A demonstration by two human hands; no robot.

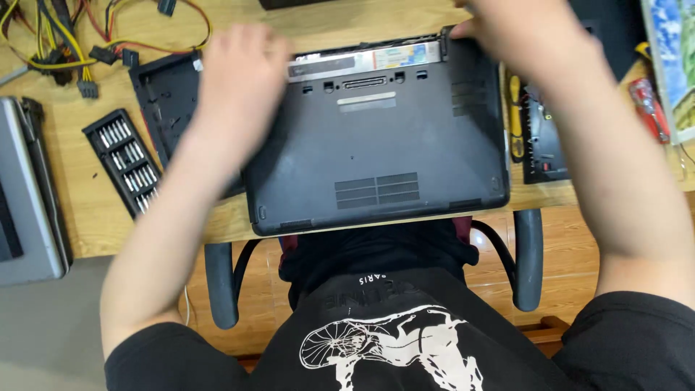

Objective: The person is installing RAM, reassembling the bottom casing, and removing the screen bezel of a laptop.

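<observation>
I have the dark laptop lying upside down on the wooden table, its near edge at the table's front edge, just above my lap. My left hand rests curled over the far left corner of the base, fingers bent down at the back edge; it is blurred, so I cannot tell whether it grips anything or only presses. My right hand sits at the far right corner, fingertips pinched against the rear edge where the light strip of the battery bay shows. As I judge it, I am working at the rear of the base, at the battery or the bottom cover there. The next move seems to call for an even pull from both corners, so that nothing catches or bends.

To my left lies an open black case of screwdriver bits, and beside it a loose black plastic panel. A bundle of yellow, red and black power cables lies at the far left corner, and a grey device stands off the table's left side. On the right lie a yellow-handled tool and a red-handled one. I sit in a chair with black armrests on a wooden floor.
</observation>
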